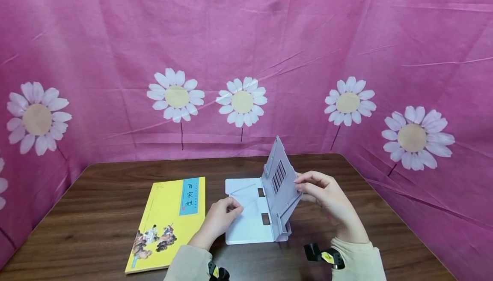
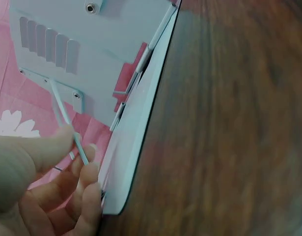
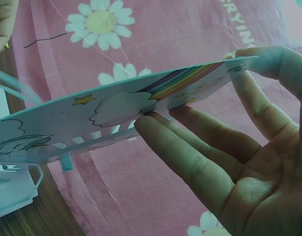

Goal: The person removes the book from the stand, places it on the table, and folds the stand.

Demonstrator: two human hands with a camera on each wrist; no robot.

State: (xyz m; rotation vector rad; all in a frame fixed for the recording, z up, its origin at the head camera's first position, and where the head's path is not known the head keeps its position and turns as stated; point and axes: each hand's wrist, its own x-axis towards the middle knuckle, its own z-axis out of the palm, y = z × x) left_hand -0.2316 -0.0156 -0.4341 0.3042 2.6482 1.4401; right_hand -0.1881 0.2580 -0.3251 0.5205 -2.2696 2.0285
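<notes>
A white folding book stand stands on the table, its base flat and its hinged panel raised at a steep tilt. My left hand is over the base; in the left wrist view its thumb and fingers pinch the thin wire prop that runs to the back of the panel. On the other side, my right hand holds the panel's edge. The right wrist view shows its fingers against the printed face with a cloud and a rainbow.
A yellow book with a blue title label lies flat left of the stand. The dark wooden table ends at a pink curtain printed with white daisies. Black straps sit at both wrists.
</notes>
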